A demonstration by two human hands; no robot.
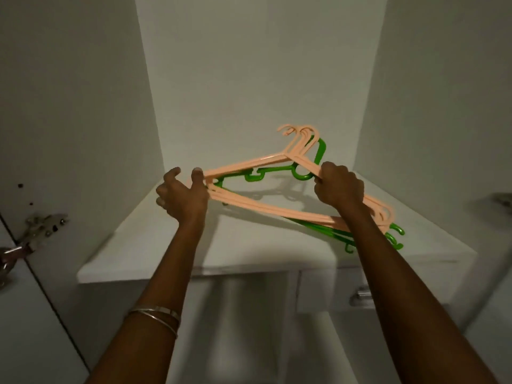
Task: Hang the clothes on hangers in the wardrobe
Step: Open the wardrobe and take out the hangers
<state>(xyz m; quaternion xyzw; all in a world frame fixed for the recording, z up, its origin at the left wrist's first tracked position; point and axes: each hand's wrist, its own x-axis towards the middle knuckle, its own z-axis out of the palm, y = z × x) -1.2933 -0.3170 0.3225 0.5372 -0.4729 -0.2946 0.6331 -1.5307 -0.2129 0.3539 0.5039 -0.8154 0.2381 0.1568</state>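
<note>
Fingers (329, 176) of the right hand (339, 187) curl over the right sloping arm of the peach hangers (266, 207), just below the neck, holding the whole bundle from above. On the other side, the left hand (181, 194) pinches the left tip of the same bundle between thumb (197, 177) and curled fingers, palm turned toward the hangers. Two thin bangles (155, 314) circle the left forearm.

Under and behind the peach hangers lie the green hangers (304, 173), stacked with them, their small end hooks showing past the near right corner. Long axis of the bundle runs from the left hand, far left, down to the near right; the hooks point away, toward the far right of the wardrobe. How much of the bundle rests on the shelf (144, 245) cannot be told, though its shadow falls close beneath it.

White and flat, the shelf fills the wardrobe bay; its near edge runs across below the forearms and its left half lies bare. Side walls close in on left and right, the back wall (260, 79) stands well behind the hooks, and open height rises above the bundle. A metal hinge (41, 225) sits on the left panel, and a metal handle (360, 296) on the front below the shelf at right.
</note>
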